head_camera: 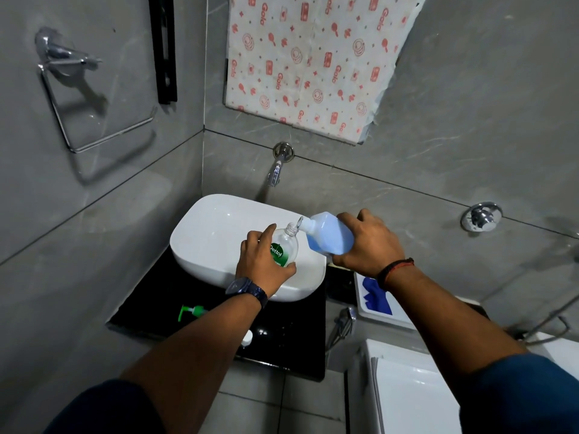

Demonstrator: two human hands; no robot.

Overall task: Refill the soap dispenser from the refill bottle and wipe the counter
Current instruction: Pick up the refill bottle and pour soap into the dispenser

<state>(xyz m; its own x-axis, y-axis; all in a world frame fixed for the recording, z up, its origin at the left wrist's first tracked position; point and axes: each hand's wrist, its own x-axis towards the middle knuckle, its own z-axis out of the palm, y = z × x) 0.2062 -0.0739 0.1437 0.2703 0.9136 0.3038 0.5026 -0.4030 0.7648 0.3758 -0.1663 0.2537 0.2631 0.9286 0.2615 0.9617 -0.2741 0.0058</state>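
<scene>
Green pump head (191,311) lies on the black counter (150,305), left of my arms. My left hand (261,261) wraps the clear soap dispenser (285,245) over the white basin (206,233). My right hand (369,242) clasps the tilted refill bottle (329,234), spout at the dispenser's open neck; blue cloth (374,296) far right.

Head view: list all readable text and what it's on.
"Dettol": green label on the clear soap dispenser held in the left hand.
"Gala": repeated in red on the patterned sheet on the wall.
Small white line under "Dettol": too blurred to read.
Blue refill bottle in the right hand: no text visible.
</scene>
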